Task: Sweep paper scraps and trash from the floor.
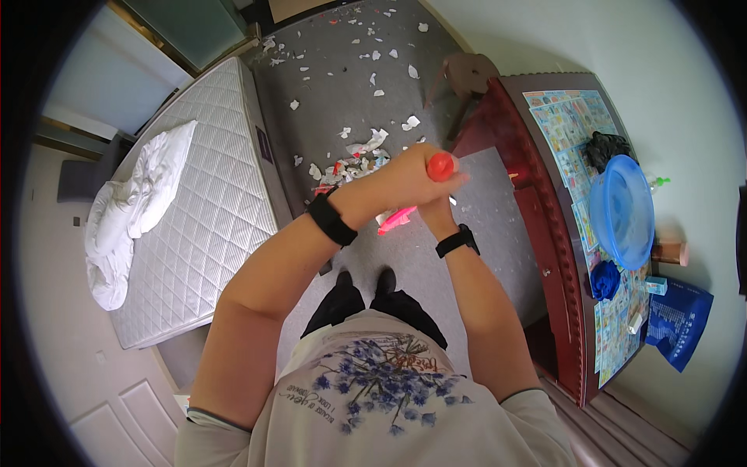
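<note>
A long-handled tool, seen nearly end-on, shows its rounded red handle end (440,167). My left hand (411,170) is wrapped around the handle just at that end. Lower down and mostly behind it, my right hand (436,211) closes around the same handle; its fingers are largely hidden. Beneath my hands, a bright pink piece (397,220) lies at the floor, perhaps the tool's head, though the link is hidden. Against it and to its left is a heap of torn paper and red scraps (356,166). White paper bits (376,55) are scattered over the grey floor beyond.
A bare mattress (216,227) with a white quilt (146,198) stands left. At right is a dark red desk (540,233) bearing a blue basin (622,213), a black bag (607,150) and a blue bag (677,321). A brown stool (471,73) stands beyond the desk.
</note>
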A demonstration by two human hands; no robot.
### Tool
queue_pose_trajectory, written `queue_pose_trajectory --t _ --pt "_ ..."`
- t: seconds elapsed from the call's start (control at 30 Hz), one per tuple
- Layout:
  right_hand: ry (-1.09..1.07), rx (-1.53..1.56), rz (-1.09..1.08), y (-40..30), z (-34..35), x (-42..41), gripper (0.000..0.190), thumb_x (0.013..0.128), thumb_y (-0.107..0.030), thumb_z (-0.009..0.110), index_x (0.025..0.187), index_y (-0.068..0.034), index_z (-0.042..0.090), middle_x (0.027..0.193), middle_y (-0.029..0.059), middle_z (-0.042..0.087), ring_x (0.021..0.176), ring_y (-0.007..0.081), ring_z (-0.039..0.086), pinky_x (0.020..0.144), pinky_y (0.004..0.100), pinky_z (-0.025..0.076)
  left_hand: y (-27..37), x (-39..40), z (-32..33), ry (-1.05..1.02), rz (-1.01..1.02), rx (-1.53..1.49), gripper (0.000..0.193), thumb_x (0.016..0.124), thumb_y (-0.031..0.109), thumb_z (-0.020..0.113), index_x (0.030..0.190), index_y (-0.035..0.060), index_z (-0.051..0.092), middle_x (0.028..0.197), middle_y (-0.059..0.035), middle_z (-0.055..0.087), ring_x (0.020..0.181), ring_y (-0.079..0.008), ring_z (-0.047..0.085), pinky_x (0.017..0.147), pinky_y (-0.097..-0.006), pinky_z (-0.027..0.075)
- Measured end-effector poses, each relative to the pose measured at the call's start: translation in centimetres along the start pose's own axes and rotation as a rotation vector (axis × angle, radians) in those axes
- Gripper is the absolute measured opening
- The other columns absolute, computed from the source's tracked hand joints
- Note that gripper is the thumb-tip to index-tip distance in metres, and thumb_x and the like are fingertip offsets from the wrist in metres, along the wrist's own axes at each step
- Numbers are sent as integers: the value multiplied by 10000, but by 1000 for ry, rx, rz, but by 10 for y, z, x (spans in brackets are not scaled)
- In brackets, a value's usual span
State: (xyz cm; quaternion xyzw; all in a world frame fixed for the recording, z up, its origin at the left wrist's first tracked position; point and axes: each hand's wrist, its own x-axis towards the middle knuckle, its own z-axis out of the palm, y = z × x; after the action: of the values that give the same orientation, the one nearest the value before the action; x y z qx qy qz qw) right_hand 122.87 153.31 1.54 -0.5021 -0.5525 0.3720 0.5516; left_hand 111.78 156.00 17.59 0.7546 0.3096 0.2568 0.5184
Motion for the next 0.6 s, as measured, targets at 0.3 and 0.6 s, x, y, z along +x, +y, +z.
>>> queue_pose_trajectory --t 0.3,0.6 --pt "-142 -41 -6 -33 -12 5 185 853 -87 643 1013 5 639 913 152 693 882 241 679 753 358 510 31 -16 -22 -69 -85 -77 343 922 215 654 678 -4 553 612 -43 550 594 -90 501 557 -275 416" --pt "-210 -392 420 15 -8 6 138 832 -62 620 954 -8 657 843 158 673 824 268 664 734 361 503 -69 5 -34 22 -248 -427 348 946 226 628 665 32 561 657 -13 588 655 -86 551 637 -262 442"
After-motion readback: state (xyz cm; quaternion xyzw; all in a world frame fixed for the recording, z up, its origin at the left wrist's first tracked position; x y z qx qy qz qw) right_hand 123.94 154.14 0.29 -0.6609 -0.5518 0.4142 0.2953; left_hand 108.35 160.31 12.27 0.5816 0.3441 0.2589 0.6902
